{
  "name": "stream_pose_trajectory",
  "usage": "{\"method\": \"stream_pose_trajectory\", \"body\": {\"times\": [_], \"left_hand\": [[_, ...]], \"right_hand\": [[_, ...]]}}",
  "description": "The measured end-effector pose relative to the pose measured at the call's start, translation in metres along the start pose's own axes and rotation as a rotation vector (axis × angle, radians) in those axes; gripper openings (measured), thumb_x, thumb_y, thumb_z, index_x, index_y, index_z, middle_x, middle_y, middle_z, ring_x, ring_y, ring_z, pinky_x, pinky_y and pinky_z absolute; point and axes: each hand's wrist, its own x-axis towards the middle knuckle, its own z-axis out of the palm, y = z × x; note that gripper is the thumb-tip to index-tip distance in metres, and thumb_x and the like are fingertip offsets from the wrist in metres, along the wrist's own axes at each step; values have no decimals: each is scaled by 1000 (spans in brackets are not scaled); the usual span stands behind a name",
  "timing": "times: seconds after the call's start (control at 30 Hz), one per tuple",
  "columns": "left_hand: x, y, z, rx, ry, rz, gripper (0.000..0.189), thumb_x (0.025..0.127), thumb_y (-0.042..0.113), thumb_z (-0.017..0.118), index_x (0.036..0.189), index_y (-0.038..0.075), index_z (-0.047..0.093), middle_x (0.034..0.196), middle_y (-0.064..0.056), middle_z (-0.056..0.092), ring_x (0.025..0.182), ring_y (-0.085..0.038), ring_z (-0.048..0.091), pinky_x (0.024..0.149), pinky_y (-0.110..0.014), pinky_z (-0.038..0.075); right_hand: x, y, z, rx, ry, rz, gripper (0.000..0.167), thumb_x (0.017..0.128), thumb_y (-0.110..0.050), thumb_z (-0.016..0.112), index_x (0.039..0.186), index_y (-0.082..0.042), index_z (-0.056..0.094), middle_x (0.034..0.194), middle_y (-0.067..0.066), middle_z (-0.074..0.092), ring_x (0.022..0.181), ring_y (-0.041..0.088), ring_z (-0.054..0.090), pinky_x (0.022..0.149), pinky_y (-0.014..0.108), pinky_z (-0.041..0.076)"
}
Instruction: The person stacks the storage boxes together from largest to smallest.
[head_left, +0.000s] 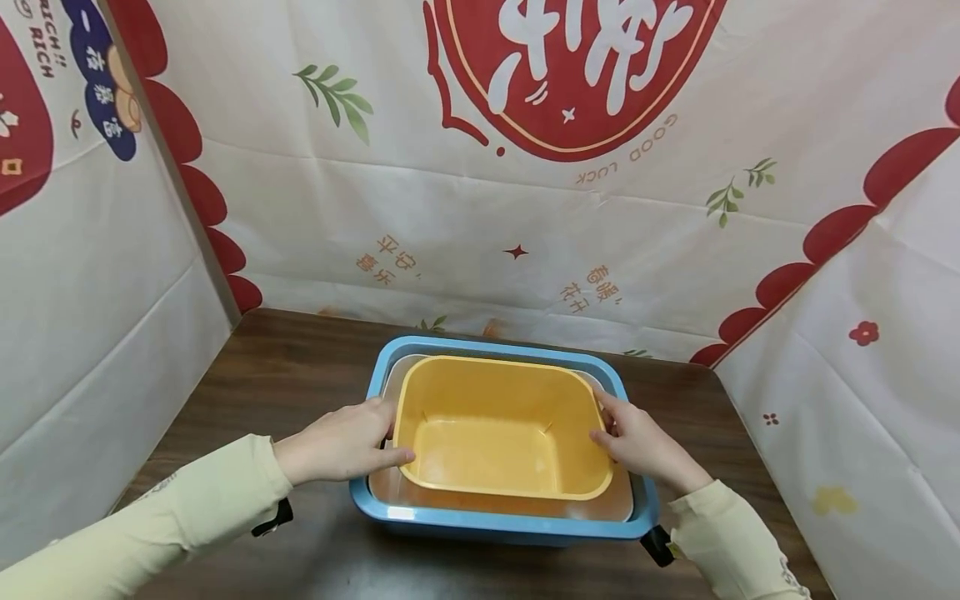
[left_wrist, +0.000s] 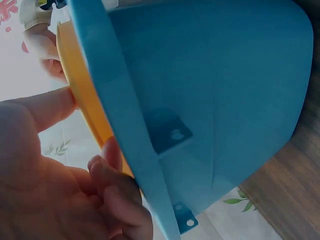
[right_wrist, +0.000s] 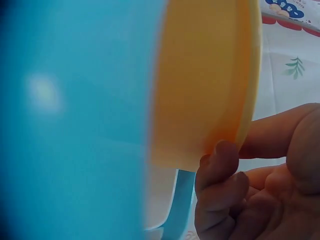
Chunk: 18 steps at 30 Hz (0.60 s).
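Observation:
A yellow rectangular bin (head_left: 495, 392) with rounded corners sits partly inside a larger blue basin (head_left: 480, 518), its rim standing above the blue one. Between the two shows a pale, translucent tub or liner (head_left: 600, 508). My left hand (head_left: 345, 442) grips the yellow bin's left rim, thumb over the inside edge and fingers outside, as the left wrist view also shows. On the opposite side my right hand (head_left: 641, 437) pinches the right rim between thumb and curled fingers. The yellow bin has nothing in it. In the left wrist view, tabs with holes (left_wrist: 172, 132) stick out below the blue rim.
A dark wood-grain table (head_left: 300, 358) carries the basin. Printed white cloth (head_left: 480, 208) stands behind it, with more cloth walls at the left (head_left: 90, 292) and right (head_left: 862, 400). Each wrist bears a black strap (head_left: 273, 517).

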Motion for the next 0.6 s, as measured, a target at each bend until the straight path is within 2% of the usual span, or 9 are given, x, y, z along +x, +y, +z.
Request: {"method": "stream_pose_trajectory", "body": {"times": [0.17, 0.3, 0.4, 0.5, 0.6], "left_hand": [[2, 7, 2, 80, -9, -27, 50, 78, 38, 68, 107, 1, 54, 81, -2, 48, 70, -13, 46, 54, -27, 43], [2, 11, 7, 162, -10, -56, 53, 76, 38, 70, 103, -4, 54, 75, -3, 45, 68, -15, 44, 51, -28, 41], [2, 14, 10, 199, -6, -63, 47, 76, 37, 71, 94, -4, 56, 69, -4, 42, 69, -16, 42, 52, -28, 39], [2, 16, 12, 235, -8, -73, 45, 77, 38, 69, 90, -3, 56, 70, -4, 42, 75, -18, 40, 56, -29, 38], [2, 17, 14, 275, -15, -87, 44, 77, 39, 68, 86, -1, 55, 71, -4, 42, 77, -20, 39, 55, -29, 38]], "right_hand": [[-1, 4, 5, -4, 3, 9, 62, 85, -1, 56, 134, 15, 24, 69, 5, 45, 54, 13, 46, 49, 23, 44], [-1, 8, 9, -3, 1, 18, 61, 85, 0, 57, 134, 15, 24, 69, 5, 44, 57, 14, 46, 49, 22, 44], [-1, 9, 10, -6, 2, 24, 60, 84, 0, 57, 134, 15, 25, 70, 5, 44, 58, 14, 46, 50, 22, 44], [0, 10, 11, -24, 6, 21, 60, 84, 1, 57, 133, 15, 27, 70, 5, 45, 59, 15, 46, 51, 23, 44], [0, 10, 12, -42, -1, 21, 59, 83, 2, 58, 132, 15, 26, 69, 5, 44, 60, 14, 47, 52, 22, 45]]}}
